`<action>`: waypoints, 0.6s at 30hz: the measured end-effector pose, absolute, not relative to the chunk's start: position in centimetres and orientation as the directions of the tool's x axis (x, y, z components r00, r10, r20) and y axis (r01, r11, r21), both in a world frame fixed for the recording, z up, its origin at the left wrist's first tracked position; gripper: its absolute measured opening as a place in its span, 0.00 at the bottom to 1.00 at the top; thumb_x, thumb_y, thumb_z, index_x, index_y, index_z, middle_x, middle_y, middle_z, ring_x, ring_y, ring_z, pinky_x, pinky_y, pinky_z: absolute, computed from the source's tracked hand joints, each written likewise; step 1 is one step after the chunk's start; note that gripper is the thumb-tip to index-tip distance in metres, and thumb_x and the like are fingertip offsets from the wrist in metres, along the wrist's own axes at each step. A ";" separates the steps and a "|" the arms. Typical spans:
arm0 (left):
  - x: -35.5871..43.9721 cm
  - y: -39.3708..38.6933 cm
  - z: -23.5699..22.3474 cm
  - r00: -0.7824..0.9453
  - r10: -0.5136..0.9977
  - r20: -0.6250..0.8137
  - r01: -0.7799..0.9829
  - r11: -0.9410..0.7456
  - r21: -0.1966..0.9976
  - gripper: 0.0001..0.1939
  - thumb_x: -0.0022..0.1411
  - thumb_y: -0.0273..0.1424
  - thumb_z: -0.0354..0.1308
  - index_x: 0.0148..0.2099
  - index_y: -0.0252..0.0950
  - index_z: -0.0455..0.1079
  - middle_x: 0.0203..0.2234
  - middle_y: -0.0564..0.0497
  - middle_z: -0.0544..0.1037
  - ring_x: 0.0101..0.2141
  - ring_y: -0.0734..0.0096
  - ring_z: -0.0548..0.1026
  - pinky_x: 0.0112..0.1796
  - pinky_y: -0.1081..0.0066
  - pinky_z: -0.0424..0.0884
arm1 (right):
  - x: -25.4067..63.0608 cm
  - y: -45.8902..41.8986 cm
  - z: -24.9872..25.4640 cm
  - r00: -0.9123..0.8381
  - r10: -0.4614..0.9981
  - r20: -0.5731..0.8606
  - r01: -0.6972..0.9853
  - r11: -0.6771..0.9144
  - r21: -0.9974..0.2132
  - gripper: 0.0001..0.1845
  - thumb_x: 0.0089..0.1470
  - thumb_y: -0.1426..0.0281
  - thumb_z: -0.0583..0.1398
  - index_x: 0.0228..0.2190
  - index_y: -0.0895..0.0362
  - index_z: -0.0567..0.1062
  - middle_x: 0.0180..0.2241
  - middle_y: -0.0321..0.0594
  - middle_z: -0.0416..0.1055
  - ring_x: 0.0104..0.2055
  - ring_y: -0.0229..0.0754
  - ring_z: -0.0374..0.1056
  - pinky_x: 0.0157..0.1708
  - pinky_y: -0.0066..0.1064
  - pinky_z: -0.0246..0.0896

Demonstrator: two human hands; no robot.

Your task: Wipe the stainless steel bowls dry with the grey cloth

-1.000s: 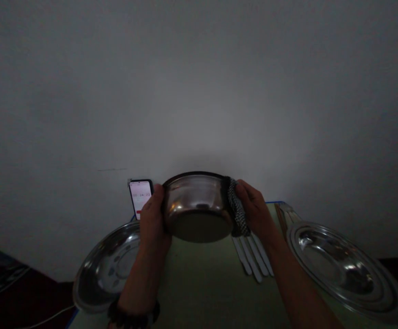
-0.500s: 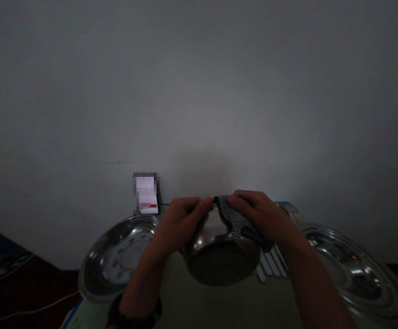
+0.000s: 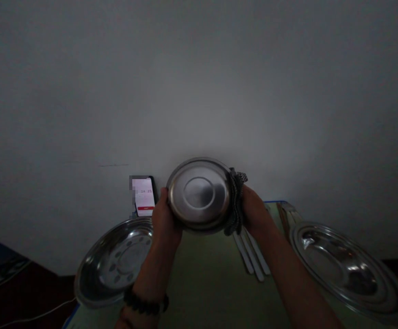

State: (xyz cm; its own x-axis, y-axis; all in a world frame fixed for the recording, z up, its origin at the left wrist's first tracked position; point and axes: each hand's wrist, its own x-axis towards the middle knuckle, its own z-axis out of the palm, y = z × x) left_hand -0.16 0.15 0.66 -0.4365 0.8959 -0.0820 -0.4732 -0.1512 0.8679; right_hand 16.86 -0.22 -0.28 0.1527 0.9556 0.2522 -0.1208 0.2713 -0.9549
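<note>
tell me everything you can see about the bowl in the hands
The bowl is round, silvery and shiny, apparently metal, with a ring marked in its base and a wider rim behind. It is held up over the table, tilted so its underside faces the camera; its inside is hidden. The left hand grips one side, and a patterned cloth in the right hand touches the other.

Open passage runs low over the pale green tabletop point(image 3: 206, 283), between the wide, shiny metal basin point(image 3: 91, 274) at left and the slender silver-coloured utensils point(image 3: 253, 257) at right. Above, the raised, round silver metal bowl point(image 3: 199, 194) obstructs the middle (the plain grey wall point(image 3: 199, 91) bounds the far side).
</note>
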 end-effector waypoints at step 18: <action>-2.0 -1.9 2.8 -0.112 0.993 0.029 -0.180 -0.049 0.982 0.19 0.49 0.45 0.64 0.19 0.35 0.71 0.12 0.53 0.71 0.14 0.75 0.65 0.19 0.73 0.59 | 17.5 -1.0 0.3 0.026 0.968 0.248 -0.163 0.249 -0.955 0.18 0.49 0.52 0.61 0.28 0.54 0.79 0.24 0.33 0.76 0.28 0.39 0.70 0.32 0.29 0.64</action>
